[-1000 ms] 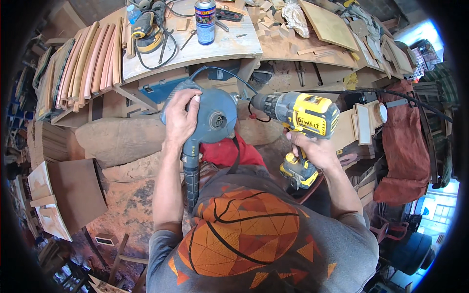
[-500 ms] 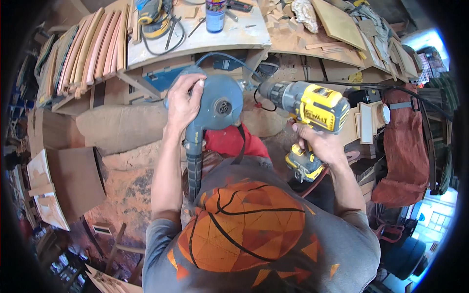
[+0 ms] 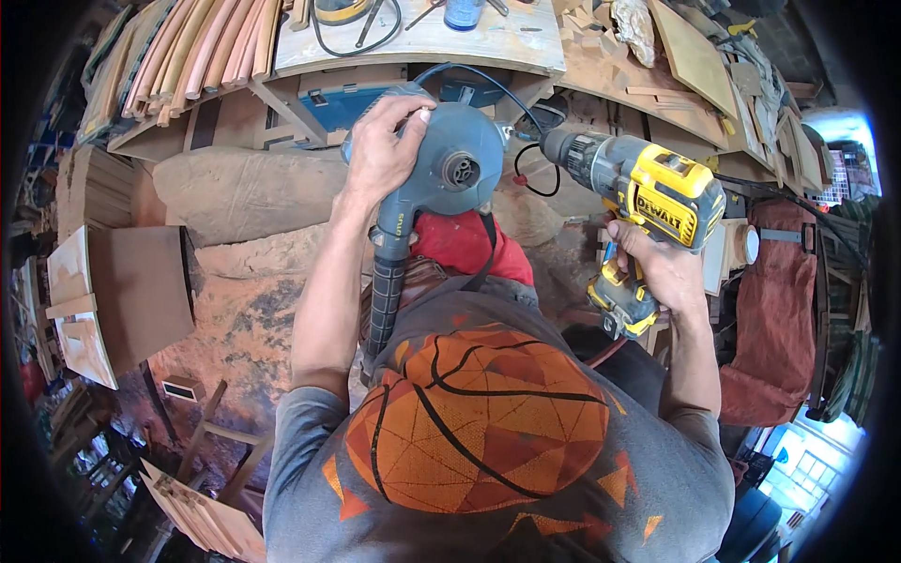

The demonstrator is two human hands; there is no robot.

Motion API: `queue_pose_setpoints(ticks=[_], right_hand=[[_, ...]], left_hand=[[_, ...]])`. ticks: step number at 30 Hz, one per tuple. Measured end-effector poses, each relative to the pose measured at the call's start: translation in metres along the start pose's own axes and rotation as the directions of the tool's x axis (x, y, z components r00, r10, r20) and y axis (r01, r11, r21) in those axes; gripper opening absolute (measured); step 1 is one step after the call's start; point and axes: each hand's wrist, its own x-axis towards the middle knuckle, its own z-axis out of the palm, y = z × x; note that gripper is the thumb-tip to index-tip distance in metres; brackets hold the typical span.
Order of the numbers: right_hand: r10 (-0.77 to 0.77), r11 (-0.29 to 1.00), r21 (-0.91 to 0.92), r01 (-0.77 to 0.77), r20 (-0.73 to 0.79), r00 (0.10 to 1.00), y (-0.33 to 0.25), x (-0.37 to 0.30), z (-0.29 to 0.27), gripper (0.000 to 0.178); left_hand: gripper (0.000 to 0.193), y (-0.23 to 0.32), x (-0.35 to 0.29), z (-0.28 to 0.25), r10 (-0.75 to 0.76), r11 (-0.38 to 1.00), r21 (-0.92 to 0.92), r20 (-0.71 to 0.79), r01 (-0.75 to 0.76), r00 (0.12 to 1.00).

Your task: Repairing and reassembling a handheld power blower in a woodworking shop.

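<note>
My left hand is wrapped over the top of a grey-blue electric blower, which I hold up in front of my body. Its ribbed black nozzle tube points down toward my chest, and a cable runs off behind its round housing. In my right hand is a yellow and black cordless drill, gripped by the handle. The drill's chuck points left, toward the blower but apart from it. Its battery pack hangs beneath my fingers.
Ahead stands a workbench with a sander and a blue bottle. Long wooden strips lie at the far left. Beneath the bench is a blue case. A brown panel stands left; a reddish cloth hangs right.
The view has shifted, so the bench sits higher in the picture. Blower and drill both appear further right, with each hand keeping its hold.
</note>
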Motion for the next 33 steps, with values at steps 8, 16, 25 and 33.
queue_pose_setpoints(ticks=[8, 16, 25, 33], right_hand=[[-0.003, 0.998, -0.058, 0.002, -0.026, 1.000, -0.011, -0.007, -0.001, 0.026], [-0.032, 0.995, -0.099, 0.032, 0.004, 0.999, -0.015, -0.011, -0.006, 0.032], [-0.044, 0.997, -0.057, 0.043, -0.018, 0.999, -0.017, -0.017, -0.010, 0.027], [-0.225, 0.939, 0.246, 0.240, -0.087, 0.970, 0.003, 0.002, -0.008, 0.025]], left_hand=[[0.019, 0.002, 0.002, -0.002, -0.049, 0.998, -0.029, 0.012, 0.050, 0.999], [0.019, 0.002, 0.002, -0.002, -0.064, 0.997, -0.051, -0.032, 0.063, 0.997], [0.019, -0.014, -0.002, -0.010, -0.087, 0.995, -0.048, -0.080, 0.083, 0.993], [0.020, -0.029, -0.004, -0.015, -0.190, 0.979, -0.099, -0.094, 0.181, 0.977]])
